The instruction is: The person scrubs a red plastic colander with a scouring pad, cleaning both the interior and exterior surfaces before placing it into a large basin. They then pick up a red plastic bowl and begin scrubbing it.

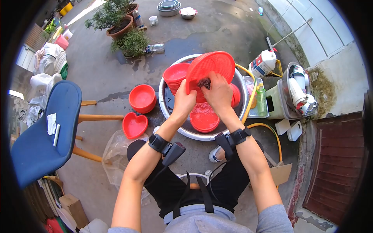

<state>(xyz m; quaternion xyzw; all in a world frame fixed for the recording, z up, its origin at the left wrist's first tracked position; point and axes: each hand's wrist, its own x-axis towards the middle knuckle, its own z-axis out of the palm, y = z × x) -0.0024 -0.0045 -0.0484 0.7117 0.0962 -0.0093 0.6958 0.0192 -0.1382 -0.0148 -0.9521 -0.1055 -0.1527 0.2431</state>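
Over a large metal basin (166,110), my left hand (184,101) grips the near left rim of a red plastic basket (211,62), which is tilted up. My right hand (218,91) is closed on a dark scrubber (203,82) and presses it against the basket's inner side. Below, in the basin, are stacked red bowls (176,72) at the left and more red dishes (204,117) in the water near the front. Outside the basin, to its left, stand a stack of round red bowls (142,98) and a heart-shaped red bowl (135,125).
A blue chair (46,136) stands at the left, a plastic bag (116,155) beside it. A yellow hose (248,105) runs round the basin's right side. Further right are a clear tray (259,112) and a tub of bottles (289,93). Potted plants (118,29) stand ahead.
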